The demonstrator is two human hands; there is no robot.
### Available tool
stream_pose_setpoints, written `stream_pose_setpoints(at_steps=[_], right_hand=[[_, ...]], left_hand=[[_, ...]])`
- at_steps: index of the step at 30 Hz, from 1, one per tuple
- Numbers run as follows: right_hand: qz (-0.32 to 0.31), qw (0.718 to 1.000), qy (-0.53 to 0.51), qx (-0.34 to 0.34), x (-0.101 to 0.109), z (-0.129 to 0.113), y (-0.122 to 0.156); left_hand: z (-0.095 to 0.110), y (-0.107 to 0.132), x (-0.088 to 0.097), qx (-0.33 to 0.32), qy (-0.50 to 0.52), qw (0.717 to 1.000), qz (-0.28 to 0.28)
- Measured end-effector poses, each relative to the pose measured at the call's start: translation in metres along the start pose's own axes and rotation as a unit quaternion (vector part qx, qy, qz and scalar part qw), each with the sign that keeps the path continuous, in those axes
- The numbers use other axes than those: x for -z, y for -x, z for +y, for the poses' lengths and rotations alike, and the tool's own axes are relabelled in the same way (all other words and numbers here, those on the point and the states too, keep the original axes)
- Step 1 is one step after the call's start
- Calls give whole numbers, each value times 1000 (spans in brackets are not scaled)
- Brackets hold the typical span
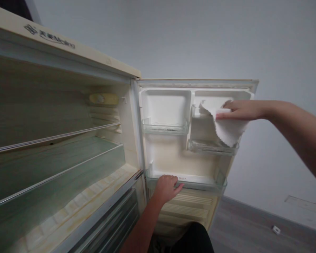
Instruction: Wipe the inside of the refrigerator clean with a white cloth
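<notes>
My right hand is closed on a white cloth with a scalloped edge, held up against the upper right compartment of the open fridge door. The cloth hangs down to the clear middle door shelf and hides part of it. Lower down, my left hand has its fingers curled over the front rim of the clear bottom door shelf, with the thumb out to the right. A shorter clear shelf sits at the door's upper left.
The fridge cabinet stands open on the left, with a glass shelf, a greenish clear drawer and a yellowish lamp cover. A pale wall rises behind the door. A small white object lies on the grey floor.
</notes>
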State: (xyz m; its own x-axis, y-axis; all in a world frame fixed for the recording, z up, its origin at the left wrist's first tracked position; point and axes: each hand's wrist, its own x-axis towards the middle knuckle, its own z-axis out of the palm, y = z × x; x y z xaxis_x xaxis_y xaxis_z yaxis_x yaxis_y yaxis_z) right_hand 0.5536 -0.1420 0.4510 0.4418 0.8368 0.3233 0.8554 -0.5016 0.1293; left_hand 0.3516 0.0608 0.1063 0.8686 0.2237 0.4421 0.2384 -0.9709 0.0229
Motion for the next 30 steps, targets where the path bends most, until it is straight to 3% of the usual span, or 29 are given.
stream_pose_setpoints(at_steps=[4,11,17,22,30], right_hand=[[-4,1000,17,-4,1,-7,3],[-56,992,-88,75,6,-40,-21],[-55,992,-111,25,5,-76,-36],[-19,993,-80,84,-1,-74,-31],[-14,995,-30,94,-1,-72,-33]], left_hand=[[2,3,-1,-5,31,999,14],[2,11,-3,-24,80,995,61],[1,11,-5,-44,98,993,57],[2,11,-8,-58,93,991,72],[2,12,-9,-44,101,992,55]])
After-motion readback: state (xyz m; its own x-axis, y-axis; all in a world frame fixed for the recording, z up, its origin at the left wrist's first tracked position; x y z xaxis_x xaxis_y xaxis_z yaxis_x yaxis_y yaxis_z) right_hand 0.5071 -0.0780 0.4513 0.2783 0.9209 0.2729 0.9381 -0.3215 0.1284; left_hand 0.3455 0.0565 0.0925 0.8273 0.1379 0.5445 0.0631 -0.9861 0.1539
